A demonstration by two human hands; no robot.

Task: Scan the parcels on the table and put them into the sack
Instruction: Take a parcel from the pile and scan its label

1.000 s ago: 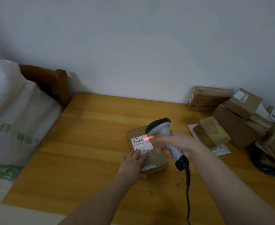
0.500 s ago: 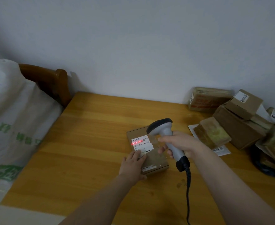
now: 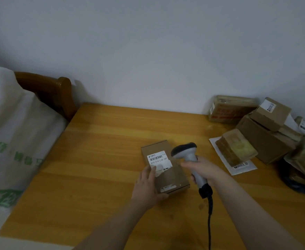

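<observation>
The flat brown cardboard parcel (image 3: 174,175) lies face up near the middle of the table (image 3: 103,159), its far end angled slightly left. A white barcode label (image 3: 158,158) sits on its far half. My left hand (image 3: 148,184) rests flat on its near left side. I grip the grey scanner (image 3: 186,152) in my right hand (image 3: 204,170), its dark head just right of the label. Further parcels (image 3: 263,134) are stacked at the far right. The white sack (image 3: 12,138), printed in green, stands off the left edge.

Sack (image 3: 12,141) left of table (image 3: 103,177), parcels (image 3: 263,130) far right
</observation>
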